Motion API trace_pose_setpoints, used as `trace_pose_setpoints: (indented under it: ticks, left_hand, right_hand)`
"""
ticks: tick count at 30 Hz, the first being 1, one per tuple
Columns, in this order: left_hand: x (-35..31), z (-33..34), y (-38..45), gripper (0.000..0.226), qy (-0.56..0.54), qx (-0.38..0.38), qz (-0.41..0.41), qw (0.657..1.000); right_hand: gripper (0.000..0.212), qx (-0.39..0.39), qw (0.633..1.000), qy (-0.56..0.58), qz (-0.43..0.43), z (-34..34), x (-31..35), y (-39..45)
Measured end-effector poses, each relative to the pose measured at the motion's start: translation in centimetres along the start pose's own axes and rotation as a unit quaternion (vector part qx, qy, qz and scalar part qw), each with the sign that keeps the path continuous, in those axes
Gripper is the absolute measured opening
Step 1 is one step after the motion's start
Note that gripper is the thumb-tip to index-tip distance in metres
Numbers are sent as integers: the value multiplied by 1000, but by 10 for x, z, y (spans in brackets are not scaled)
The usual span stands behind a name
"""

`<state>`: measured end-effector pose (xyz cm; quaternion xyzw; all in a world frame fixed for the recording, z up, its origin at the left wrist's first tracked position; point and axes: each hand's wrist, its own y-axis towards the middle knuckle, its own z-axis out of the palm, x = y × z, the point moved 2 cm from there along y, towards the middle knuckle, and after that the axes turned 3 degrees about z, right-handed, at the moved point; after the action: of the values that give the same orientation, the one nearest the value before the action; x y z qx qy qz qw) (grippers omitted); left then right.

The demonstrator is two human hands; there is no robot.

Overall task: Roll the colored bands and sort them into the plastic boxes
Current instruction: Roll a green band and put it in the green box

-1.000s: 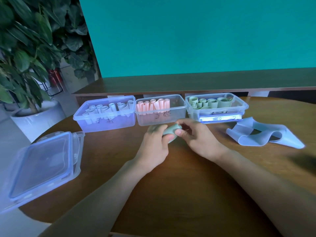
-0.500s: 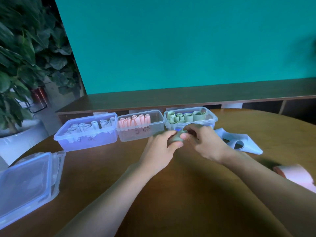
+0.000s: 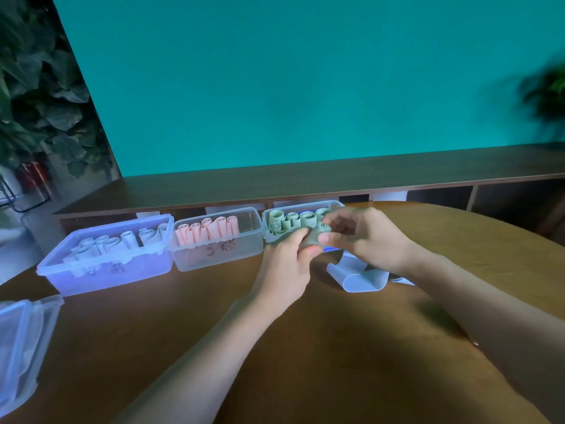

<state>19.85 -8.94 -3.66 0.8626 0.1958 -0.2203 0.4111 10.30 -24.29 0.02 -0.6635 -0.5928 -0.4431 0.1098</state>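
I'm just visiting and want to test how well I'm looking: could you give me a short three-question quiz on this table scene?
1. True or false: both hands hold the green roll.
2. Which box holds pink rolls: A the left box, B the middle box, C the right box?
3. Fill in: the loose unrolled band lying on the table is pale ____.

Key: 1 true; 2 B; 3 blue.

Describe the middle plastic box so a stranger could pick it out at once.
Along the far edge of the brown table stands a row of three plastic boxes. The middle box sits between the blue box and the box of green rolls. It alone is clear and holds pink rolls.
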Motion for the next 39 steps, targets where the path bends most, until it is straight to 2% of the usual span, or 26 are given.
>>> trace_pose_setpoints:
  ticks: [3,6,8,11,21,27,33,39]
  left_hand:
    - [10,9,6,34,-15,-32,-18,999]
    - [26,13,2,50,-53,-93,-14,994]
    - [38,14,-2,49,-35,-149,11,988]
    - [55,12,-4,42,-11,-202,12,979]
    - [70,12,-3,34,-5,-209,1,978]
    - [72,13,-4,33,-20,-206,-8,978]
    - [72,15,-5,39,-26,-194,-26,980]
    - [74,16,-6,43,-29,-179,-41,983]
  right_hand:
    - [16,-7,999,-42,-1,-6,-1,18]
    - [15,-49,994,-97,21,-17,-6,47]
    - [17,-76,986,-143,48,-24,-17,69]
    - [21,-57,973,-209,84,-22,-37,96]
    - [34,67,963,-248,85,11,-47,135]
    - [30,90,957,-271,50,6,-35,141]
    - [37,129,946,-286,80,9,-44,138]
    - [36,132,950,-275,66,12,-44,143]
